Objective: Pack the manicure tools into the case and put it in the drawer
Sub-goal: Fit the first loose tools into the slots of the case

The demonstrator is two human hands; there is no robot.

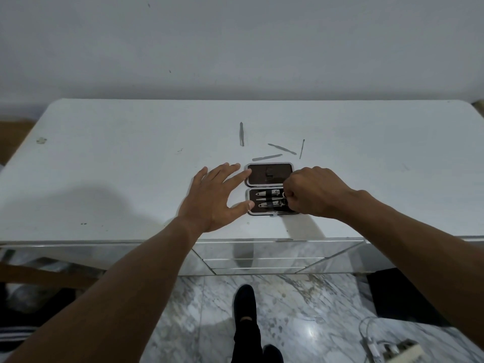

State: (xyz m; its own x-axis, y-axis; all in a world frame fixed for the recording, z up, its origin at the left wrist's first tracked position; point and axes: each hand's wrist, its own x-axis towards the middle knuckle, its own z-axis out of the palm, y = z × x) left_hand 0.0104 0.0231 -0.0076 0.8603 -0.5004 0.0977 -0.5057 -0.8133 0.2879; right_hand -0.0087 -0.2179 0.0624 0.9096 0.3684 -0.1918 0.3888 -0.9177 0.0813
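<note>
A small brown manicure case [262, 174] lies open on the white dresser top [117, 166], lid half behind, tool half in front. The front half holds nail clippers [269, 204] and a thin tool under a black strap. My right hand [314, 195] is curled over the case's right end, fingertips pinched on a small metal tool there; what it grips is mostly hidden. My left hand [217, 197] lies flat with fingers spread, touching the case's left edge. Behind the case lie loose tools: tweezers [241, 134], a file [267, 157], a pusher [281, 148] and a thin pick [302, 148].
The dresser front is mirrored, with a shut drawer [262, 254] just below the case. A wall stands right behind the top. On the marble floor lie a white cable and adapter [387, 347]. My black shoe [245, 302] is under the drawer.
</note>
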